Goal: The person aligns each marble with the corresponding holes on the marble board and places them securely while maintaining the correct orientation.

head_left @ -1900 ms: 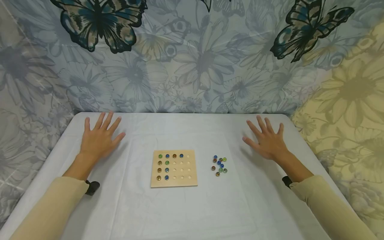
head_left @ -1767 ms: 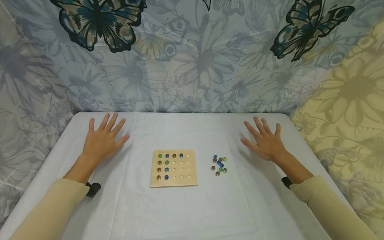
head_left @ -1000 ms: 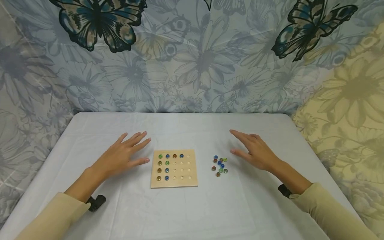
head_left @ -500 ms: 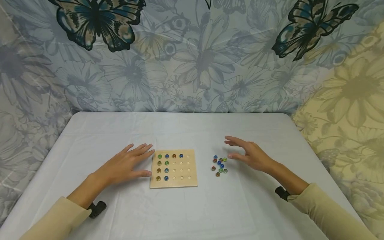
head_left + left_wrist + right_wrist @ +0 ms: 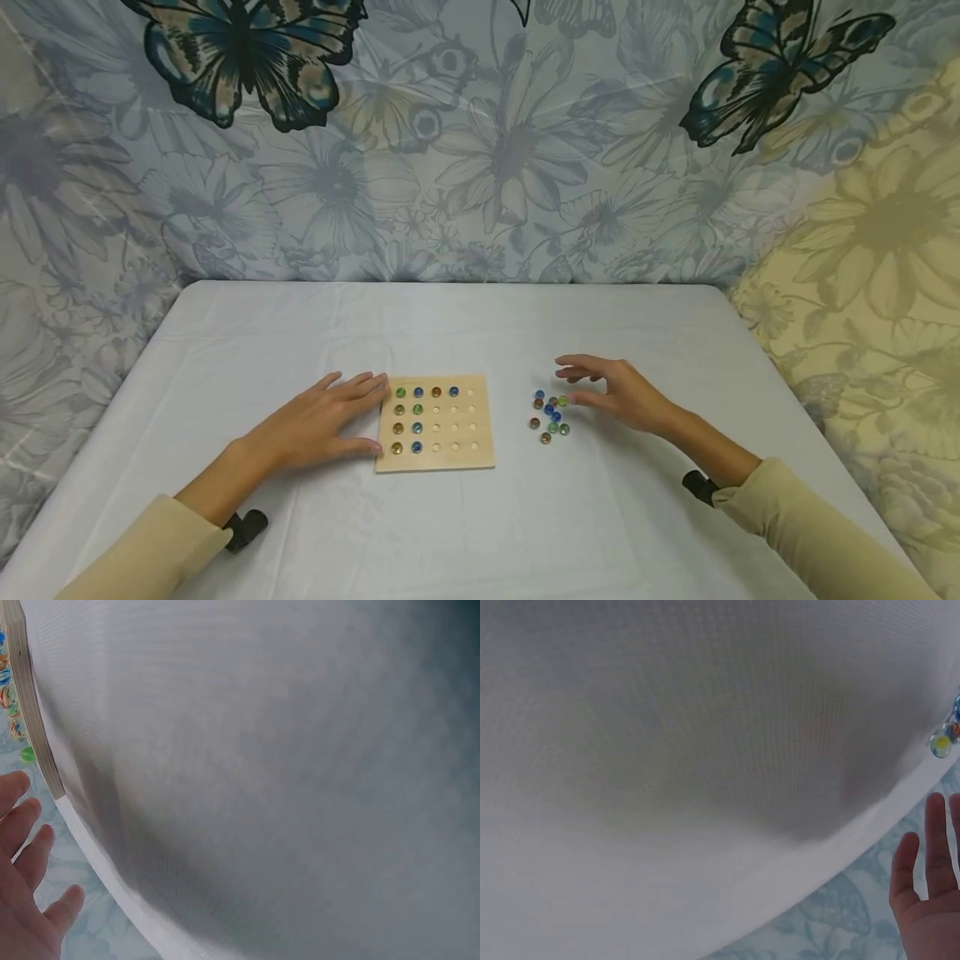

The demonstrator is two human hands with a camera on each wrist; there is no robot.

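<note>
A pale wooden board (image 5: 465, 458) with rows of round hollows lies mid-table in the head view. Glass marbles fill its two left columns and more of the back row; the other hollows are bare. My left hand (image 5: 318, 423) is at the board's left edge, fingers extended, fingertips and thumb right at the rim. To the right of the board, several loose marbles (image 5: 549, 410) sit in a small cluster. My right hand (image 5: 626, 396) hovers beside that cluster, fingers loosely bent, thumb close to a yellow-green marble (image 5: 563, 401), nothing in its grasp.
A white cloth covers the table (image 5: 480, 533). Behind it hangs a floral fabric backdrop (image 5: 480, 167) with butterflies. Each wrist carries a small black camera, such as the left one (image 5: 247, 529).
Both hands have come inward and nearer from the far sides of the table, the left to the board's edge, the right to the loose marbles. Board and marbles look unchanged.
</note>
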